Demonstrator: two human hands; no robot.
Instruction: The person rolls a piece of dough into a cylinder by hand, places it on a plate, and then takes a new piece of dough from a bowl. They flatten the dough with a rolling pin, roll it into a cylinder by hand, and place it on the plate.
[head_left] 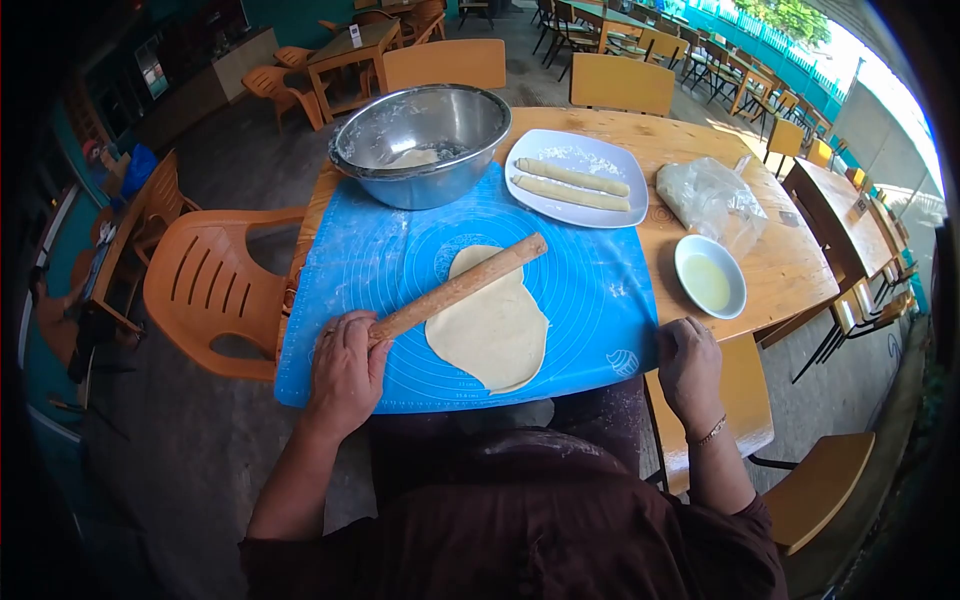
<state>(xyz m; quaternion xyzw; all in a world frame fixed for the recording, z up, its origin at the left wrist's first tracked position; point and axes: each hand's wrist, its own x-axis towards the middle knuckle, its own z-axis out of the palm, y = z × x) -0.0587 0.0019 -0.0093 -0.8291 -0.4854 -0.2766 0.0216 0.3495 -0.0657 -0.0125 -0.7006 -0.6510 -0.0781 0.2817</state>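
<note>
My left hand (347, 362) is closed around the near end of a wooden rolling pin (455, 288), which lies slanted across the upper part of a flat sheet of dough (487, 330). The dough is thin and uneven in outline, spread on a blue baking mat (590, 290) with printed circles. My right hand (690, 362) is at the mat's right front corner, its fingers curled in at the mat's edge. Whether those fingers pinch the mat is hard to make out.
A steel mixing bowl (425, 150) with some dough inside stands at the back left. Beside it, a white plate (560, 212) holds two dough rolls (572, 186). To the right are a plastic bag (705, 198) and a small bowl of pale liquid (709, 283). Chairs (225, 285) surround the wooden table (790, 265).
</note>
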